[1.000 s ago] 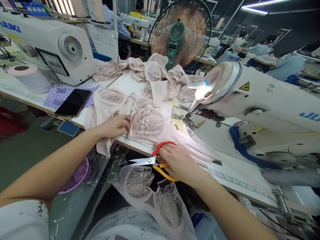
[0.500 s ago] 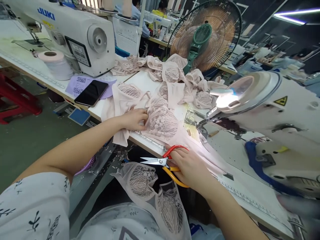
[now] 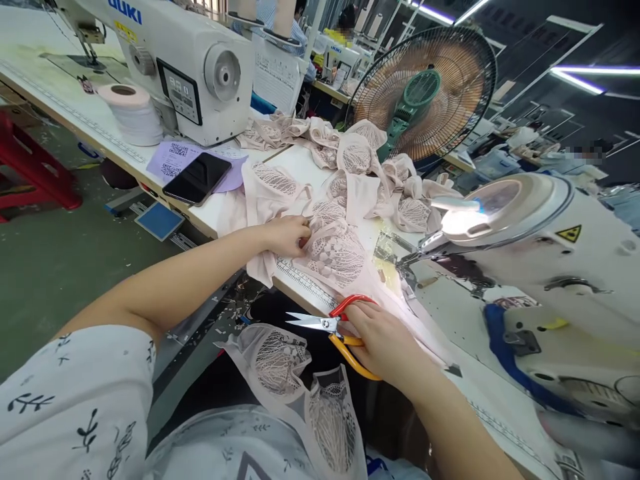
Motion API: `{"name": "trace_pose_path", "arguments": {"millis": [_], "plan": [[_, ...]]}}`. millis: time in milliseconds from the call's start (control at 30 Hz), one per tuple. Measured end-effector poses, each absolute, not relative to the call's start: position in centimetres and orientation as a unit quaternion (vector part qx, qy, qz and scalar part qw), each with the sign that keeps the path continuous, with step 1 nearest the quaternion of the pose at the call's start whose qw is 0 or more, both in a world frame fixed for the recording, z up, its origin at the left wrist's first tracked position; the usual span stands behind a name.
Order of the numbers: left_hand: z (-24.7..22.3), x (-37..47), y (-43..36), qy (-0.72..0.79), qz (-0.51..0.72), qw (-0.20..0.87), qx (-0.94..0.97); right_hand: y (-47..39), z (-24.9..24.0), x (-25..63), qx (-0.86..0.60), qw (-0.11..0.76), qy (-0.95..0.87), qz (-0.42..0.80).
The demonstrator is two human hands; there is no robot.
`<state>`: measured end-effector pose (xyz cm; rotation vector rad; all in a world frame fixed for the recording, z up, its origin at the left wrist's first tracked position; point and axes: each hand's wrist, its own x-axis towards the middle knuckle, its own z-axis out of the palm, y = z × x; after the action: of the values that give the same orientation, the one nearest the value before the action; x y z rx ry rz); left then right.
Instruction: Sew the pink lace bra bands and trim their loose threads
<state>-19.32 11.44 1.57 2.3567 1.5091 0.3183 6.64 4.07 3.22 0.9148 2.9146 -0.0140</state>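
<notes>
Lace bra (image 3: 339, 255), edge pinched by the left hand (image 3: 286, 236), should lie clear of scissors (image 3: 327, 325) gripped in the right hand (image 3: 383, 340).

JUKI (image 3: 125, 11) on the left machine (image 3: 180, 50) and the far machine (image 3: 350, 57); warning triangle (image 3: 569, 233) on the right machine (image 3: 600, 263); QR codes (image 3: 179, 149) on purple paper (image 3: 238, 175).

View swung left (more red stool (image 3: 30, 160) showing); purple basket out of sight.
</notes>
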Motion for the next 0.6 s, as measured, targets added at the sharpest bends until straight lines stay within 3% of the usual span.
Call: {"name": "trace_pose_path", "arguments": {"millis": [267, 467, 600], "plan": [[1.9, -20.2, 8.4, 0.519, 0.173, 0.15, 0.824, 4.2, 4.1, 6.0, 0.314, 0.097, 0.944, -0.021], [1.2, -21.0, 5.3, 0.401, 0.215, 0.08, 0.887, 4.1, 4.5, 5.9, 0.327, 0.124, 0.936, -0.032], [-0.1, -19.9, 6.7, 0.383, 0.204, 0.104, 0.895, 4.1, 4.3, 6.0, 0.329, 0.125, 0.936, -0.016]]}}
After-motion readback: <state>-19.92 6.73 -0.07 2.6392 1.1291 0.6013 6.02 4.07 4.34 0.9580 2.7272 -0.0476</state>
